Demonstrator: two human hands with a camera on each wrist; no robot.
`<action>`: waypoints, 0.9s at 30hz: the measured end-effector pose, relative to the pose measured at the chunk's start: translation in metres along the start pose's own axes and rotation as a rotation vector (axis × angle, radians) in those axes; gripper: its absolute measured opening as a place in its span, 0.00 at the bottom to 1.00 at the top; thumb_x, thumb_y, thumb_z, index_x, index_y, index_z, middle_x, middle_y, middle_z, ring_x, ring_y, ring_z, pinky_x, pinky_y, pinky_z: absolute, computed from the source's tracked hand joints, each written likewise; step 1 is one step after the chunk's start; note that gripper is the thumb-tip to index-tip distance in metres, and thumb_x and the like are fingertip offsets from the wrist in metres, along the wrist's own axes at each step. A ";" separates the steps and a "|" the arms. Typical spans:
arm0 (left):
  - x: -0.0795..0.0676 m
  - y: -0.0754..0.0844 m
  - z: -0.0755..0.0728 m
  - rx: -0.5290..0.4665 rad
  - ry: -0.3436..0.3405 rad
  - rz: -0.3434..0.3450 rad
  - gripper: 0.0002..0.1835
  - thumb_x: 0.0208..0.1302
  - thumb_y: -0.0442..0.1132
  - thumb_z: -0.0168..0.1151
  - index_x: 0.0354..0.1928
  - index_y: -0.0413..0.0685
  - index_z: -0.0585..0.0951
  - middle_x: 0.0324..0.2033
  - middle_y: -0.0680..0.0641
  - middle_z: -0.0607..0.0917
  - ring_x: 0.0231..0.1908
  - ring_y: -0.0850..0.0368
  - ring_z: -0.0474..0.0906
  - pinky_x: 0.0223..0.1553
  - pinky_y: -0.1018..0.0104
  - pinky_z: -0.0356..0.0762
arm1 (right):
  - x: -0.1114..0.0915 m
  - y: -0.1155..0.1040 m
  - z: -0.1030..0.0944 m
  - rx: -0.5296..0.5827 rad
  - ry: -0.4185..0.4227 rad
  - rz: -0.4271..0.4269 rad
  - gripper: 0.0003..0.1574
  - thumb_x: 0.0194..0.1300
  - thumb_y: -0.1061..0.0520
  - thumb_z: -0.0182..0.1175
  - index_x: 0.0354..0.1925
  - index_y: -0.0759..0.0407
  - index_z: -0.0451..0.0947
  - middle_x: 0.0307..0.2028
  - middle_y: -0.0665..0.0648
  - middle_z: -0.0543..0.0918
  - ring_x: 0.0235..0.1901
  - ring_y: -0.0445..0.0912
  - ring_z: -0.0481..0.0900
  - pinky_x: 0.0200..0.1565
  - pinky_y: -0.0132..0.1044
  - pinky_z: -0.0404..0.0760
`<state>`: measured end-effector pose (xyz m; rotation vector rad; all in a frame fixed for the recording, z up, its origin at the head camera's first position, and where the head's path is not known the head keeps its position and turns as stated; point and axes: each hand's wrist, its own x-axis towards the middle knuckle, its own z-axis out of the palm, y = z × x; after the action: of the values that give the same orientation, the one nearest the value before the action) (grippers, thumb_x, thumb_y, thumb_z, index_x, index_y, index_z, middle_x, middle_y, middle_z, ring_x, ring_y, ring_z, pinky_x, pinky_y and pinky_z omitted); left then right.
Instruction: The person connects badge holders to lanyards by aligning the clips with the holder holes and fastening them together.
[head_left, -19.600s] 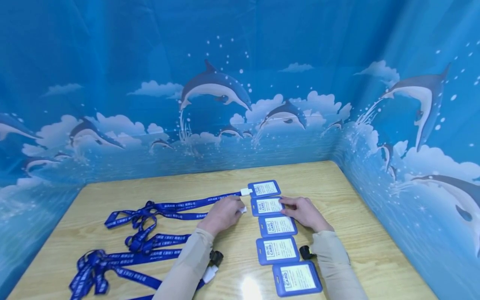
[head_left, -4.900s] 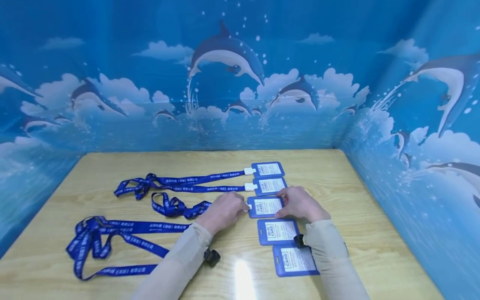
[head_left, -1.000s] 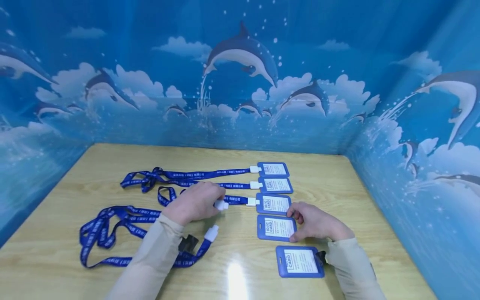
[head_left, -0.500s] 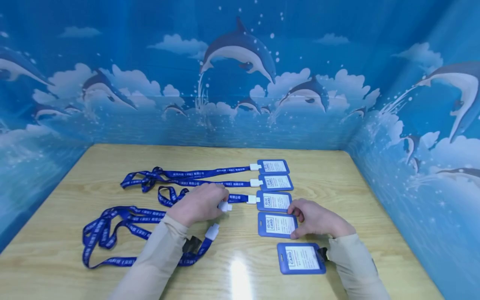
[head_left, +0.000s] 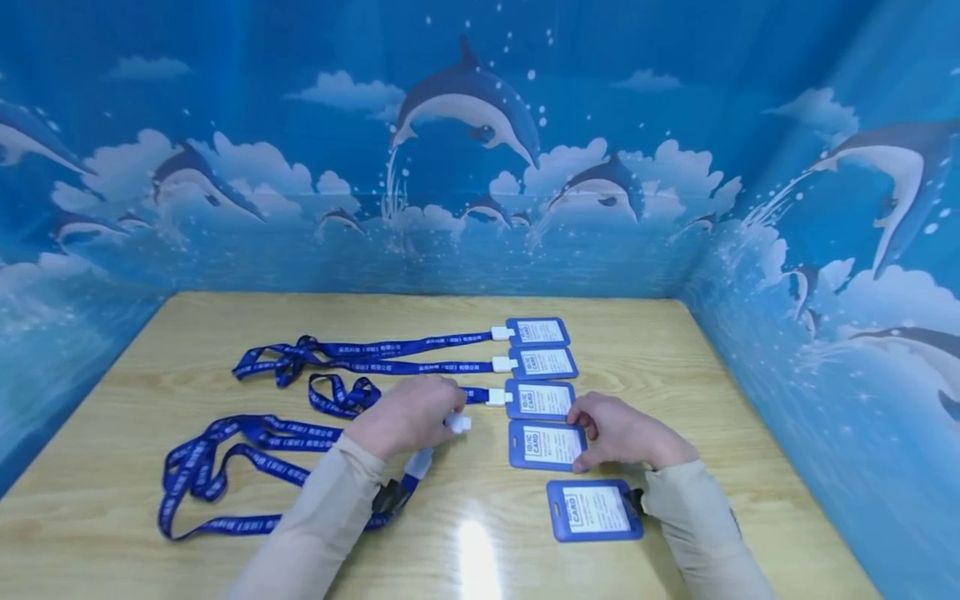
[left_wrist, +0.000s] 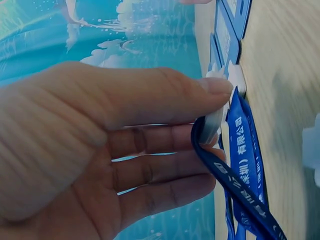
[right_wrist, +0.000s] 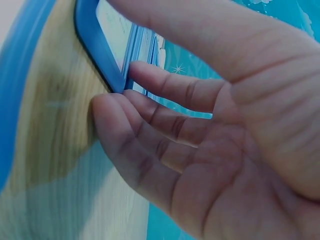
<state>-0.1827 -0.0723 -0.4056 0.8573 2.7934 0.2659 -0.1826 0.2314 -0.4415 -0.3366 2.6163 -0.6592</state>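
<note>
My left hand (head_left: 412, 412) pinches the white plastic clip (head_left: 458, 423) of a blue lanyard between thumb and fingers; in the left wrist view the printed strap (left_wrist: 245, 195) trails down from it. The clip is apart from the fourth blue badge holder (head_left: 553, 445), left of its slotted end. At that holder's right edge, my right hand (head_left: 626, 429) holds it flat, thumb near one corner and fingers near the other. Three holders farther back, such as the third badge holder (head_left: 542, 400), have white clips at their slots. A fifth badge holder (head_left: 596, 510) lies nearest, with no clip on it.
Another blue lanyard (head_left: 240, 525) lies looped at the front left, its white clip (head_left: 420, 463) under my left hand. Straps of the clipped lanyards (head_left: 397, 346) stretch left across the wooden table (head_left: 202, 325). A dolphin-print curtain (head_left: 337, 242) stands behind and to the right.
Over the longer span, the second and third holders came to have clips at their slots. Within the last second, my left hand brought another clip slightly closer to the fourth holder; my right stays there.
</note>
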 end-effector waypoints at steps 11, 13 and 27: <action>0.008 0.007 0.007 0.012 -0.012 0.007 0.11 0.56 0.40 0.76 0.42 0.51 0.88 0.39 0.51 0.88 0.36 0.58 0.83 0.45 0.64 0.86 | 0.001 -0.006 -0.002 -0.027 0.005 0.061 0.34 0.45 0.55 0.83 0.49 0.56 0.78 0.37 0.53 0.75 0.38 0.47 0.72 0.40 0.39 0.74; 0.008 0.007 0.009 0.005 -0.017 0.010 0.11 0.56 0.40 0.76 0.42 0.51 0.88 0.39 0.51 0.89 0.37 0.58 0.83 0.45 0.64 0.86 | 0.001 -0.006 -0.001 -0.028 0.002 0.058 0.34 0.45 0.55 0.83 0.49 0.56 0.78 0.36 0.53 0.75 0.37 0.47 0.72 0.40 0.39 0.74; 0.012 0.011 0.016 0.063 0.021 0.060 0.10 0.58 0.42 0.75 0.41 0.51 0.87 0.36 0.53 0.87 0.34 0.60 0.81 0.42 0.67 0.85 | 0.002 -0.008 0.000 -0.060 0.018 0.015 0.34 0.44 0.54 0.83 0.48 0.57 0.79 0.36 0.52 0.75 0.37 0.46 0.71 0.39 0.38 0.75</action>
<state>-0.1822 -0.0551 -0.4202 0.9593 2.8125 0.1981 -0.1837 0.2240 -0.4385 -0.3306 2.6577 -0.5825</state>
